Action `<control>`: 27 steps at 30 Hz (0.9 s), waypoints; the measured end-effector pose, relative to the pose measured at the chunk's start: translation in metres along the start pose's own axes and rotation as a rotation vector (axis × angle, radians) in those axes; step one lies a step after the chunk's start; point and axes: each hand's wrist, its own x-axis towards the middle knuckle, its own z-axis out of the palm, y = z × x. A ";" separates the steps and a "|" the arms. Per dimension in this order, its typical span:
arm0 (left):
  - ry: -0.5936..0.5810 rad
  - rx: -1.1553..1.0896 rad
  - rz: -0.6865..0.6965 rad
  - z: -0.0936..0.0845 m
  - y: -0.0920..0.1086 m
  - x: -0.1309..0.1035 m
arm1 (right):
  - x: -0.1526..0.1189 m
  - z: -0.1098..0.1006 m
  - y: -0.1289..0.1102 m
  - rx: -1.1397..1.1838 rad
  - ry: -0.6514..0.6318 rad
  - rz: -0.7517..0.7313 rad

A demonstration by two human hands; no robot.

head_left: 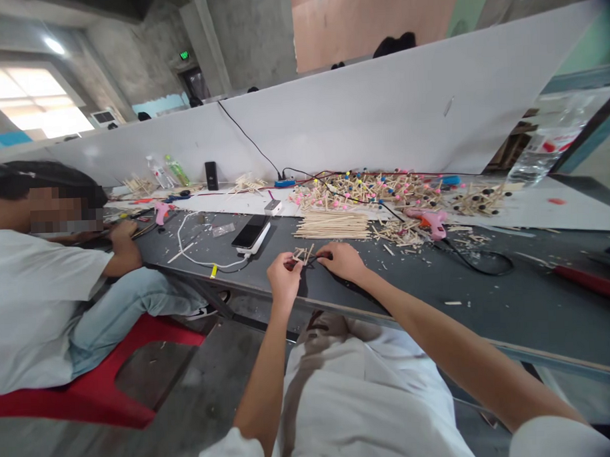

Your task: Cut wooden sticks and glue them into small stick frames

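Near the table's front edge, my left hand (285, 276) pinches a small structure of short wooden sticks (304, 254). Just right of it, the fingers of my right hand (340, 259) are closed at a thin black item beside the structure; what exactly they grip is too small to tell. Behind both hands lies a flat bundle of long wooden sticks (332, 225). Further back is a heap of short sticks with coloured ball ends (363, 188).
A pink glue gun (433, 223) with a black cable lies right of the bundle. A phone (250, 232) and white cable are on the left. A red-handled tool (590, 282) is far right. A person (41, 278) sits at the left. A white partition (341, 127) stands behind.
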 end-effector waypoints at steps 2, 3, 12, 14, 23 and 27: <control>0.011 0.016 -0.003 0.000 -0.002 -0.001 | 0.000 0.000 0.000 0.016 0.007 -0.003; 0.020 0.028 0.000 0.000 -0.003 -0.001 | 0.000 -0.001 0.000 0.025 0.012 -0.006; 0.187 0.090 0.157 -0.007 0.008 -0.026 | -0.003 -0.028 0.003 0.099 0.159 0.045; 0.205 0.064 0.184 -0.006 0.017 -0.035 | -0.006 -0.047 0.008 0.121 0.187 0.056; -0.163 0.035 0.274 0.017 0.055 -0.058 | -0.091 -0.167 0.077 0.445 0.408 0.187; -0.291 0.089 0.378 0.032 0.072 -0.057 | -0.154 -0.194 0.111 0.184 0.372 0.350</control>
